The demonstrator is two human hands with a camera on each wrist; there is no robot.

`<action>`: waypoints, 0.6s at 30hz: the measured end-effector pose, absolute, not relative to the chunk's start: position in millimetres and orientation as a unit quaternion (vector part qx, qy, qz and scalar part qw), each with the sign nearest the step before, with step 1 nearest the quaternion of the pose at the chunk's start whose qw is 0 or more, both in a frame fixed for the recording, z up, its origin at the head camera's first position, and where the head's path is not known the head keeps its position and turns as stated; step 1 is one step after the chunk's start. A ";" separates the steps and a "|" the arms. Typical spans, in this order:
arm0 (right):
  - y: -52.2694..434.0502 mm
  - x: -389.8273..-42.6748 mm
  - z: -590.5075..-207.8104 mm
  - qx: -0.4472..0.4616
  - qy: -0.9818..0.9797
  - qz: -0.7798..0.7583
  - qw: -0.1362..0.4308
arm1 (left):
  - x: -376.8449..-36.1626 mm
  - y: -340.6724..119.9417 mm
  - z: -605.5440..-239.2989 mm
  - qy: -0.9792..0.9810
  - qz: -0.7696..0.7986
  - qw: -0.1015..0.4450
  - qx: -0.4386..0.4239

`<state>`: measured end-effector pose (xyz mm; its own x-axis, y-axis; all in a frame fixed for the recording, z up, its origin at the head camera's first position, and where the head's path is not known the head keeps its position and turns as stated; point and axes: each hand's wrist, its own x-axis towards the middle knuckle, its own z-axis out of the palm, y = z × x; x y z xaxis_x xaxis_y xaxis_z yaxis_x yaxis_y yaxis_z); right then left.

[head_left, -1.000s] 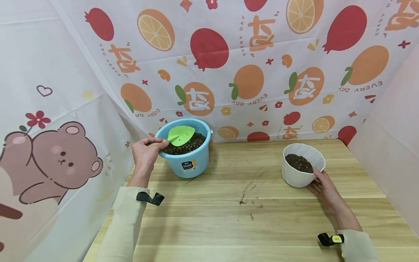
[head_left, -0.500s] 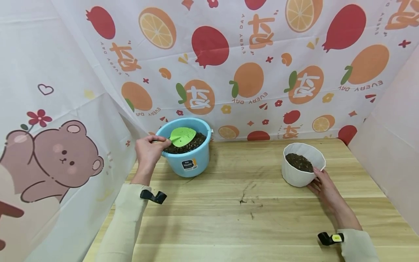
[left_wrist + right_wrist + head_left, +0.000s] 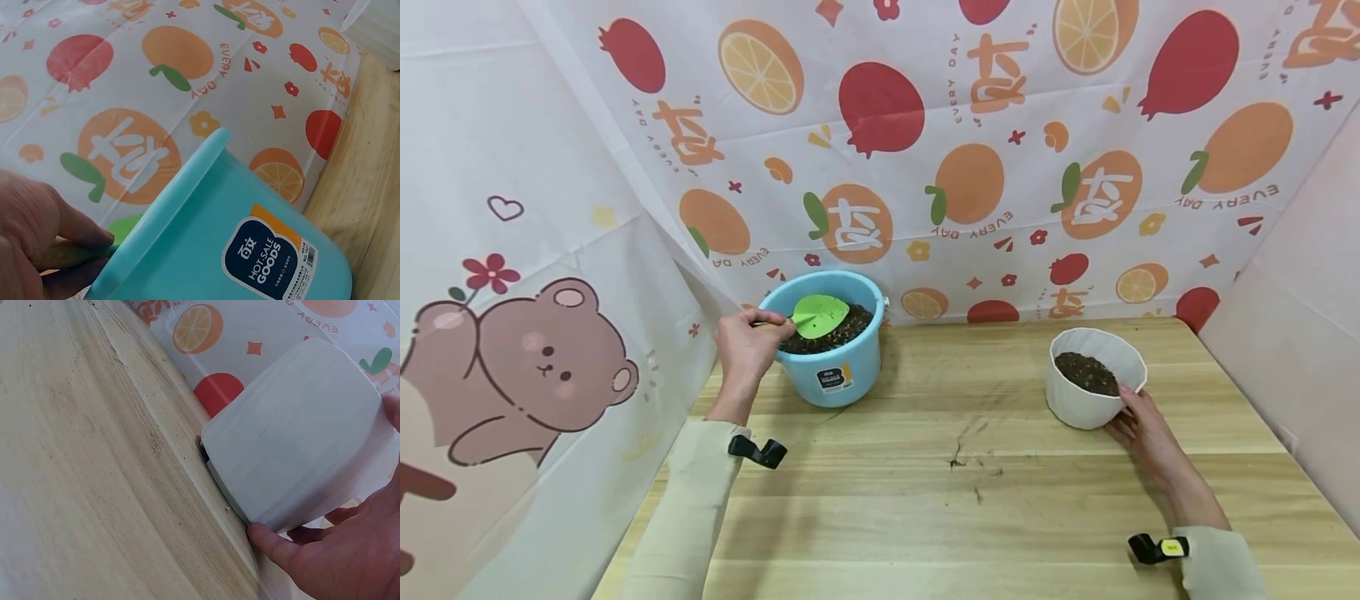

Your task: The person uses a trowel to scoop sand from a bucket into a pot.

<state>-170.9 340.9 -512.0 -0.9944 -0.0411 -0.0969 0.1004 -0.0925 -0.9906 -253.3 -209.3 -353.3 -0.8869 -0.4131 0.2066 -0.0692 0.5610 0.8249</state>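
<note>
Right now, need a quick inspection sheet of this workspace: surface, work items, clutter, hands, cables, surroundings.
Surface: wooden table, with a dark crack and a few soil crumbs near the middle.
Work items: blue bucket at the back left holds dark soil; the green scoop lies blade over that soil. White pot at the right is partly filled with soil.
Clutter: nothing seen beyond the soil crumbs.
Hands: left hand grips the scoop's wooden handle at the bucket rim. Right hand holds the near side of the white pot.
Cables: nothing seen; a black clip sits on each wrist.
Surroundings: fruit-print sheet behind, bear-print sheet on the left.
</note>
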 end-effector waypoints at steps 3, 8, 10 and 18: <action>341.1 -171.3 -511.8 0.024 0.674 -0.737 0.049 | -253.9 -208.3 -353.6 -0.864 -0.441 0.205 0.132; 340.4 -171.7 -512.0 0.026 0.678 -0.733 0.051 | -254.5 -207.7 -353.7 -0.868 -0.434 0.212 0.121; 340.3 -172.0 -511.8 0.027 0.680 -0.731 0.050 | -254.4 -207.5 -353.5 -0.873 -0.424 0.216 0.111; 339.6 -172.4 -510.8 0.031 0.675 -0.736 0.047 | -255.1 -205.5 -353.8 -0.890 -0.367 0.262 0.068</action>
<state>-172.4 339.6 -510.8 -0.9937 -0.0262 -0.1093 0.1111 -0.0857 -0.9901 -255.1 -205.5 -353.8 -0.8538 -0.3125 0.4163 0.0718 0.7214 0.6888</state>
